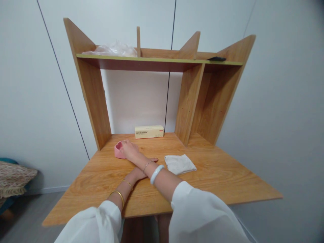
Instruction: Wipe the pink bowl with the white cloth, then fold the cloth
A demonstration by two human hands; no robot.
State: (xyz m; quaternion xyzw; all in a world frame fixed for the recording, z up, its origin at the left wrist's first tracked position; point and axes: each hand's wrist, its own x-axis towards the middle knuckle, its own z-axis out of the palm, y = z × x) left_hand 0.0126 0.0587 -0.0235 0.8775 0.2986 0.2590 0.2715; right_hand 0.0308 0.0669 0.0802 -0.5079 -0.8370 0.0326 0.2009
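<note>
Nearest us, white sleeves reach in over the front of the wooden desk, on the near side of the pink container. The left arm wears a gold bangle, the right arm a pale bangle, and we see them crossed, right over left, in front of the container. The left hand lies at the desktop, nearer to us than the container and a little to its right, partly covered by the right arm. Well to the right of the container, a folded cloth lies with neither hand on it. The right hand is at the container itself, fingers bent at its rim; they are small and partly hidden, so we cannot tell whether either hand is closed on anything. We judge the handling of the container under way rather than finished, with the right hand not yet off it, while the cloth and the long box, which stands behind the container and to its right and looks closed, seem untouched. Above and beyond the container, the shelf bears a plastic bag and, farther right, a dark flat object.
</note>
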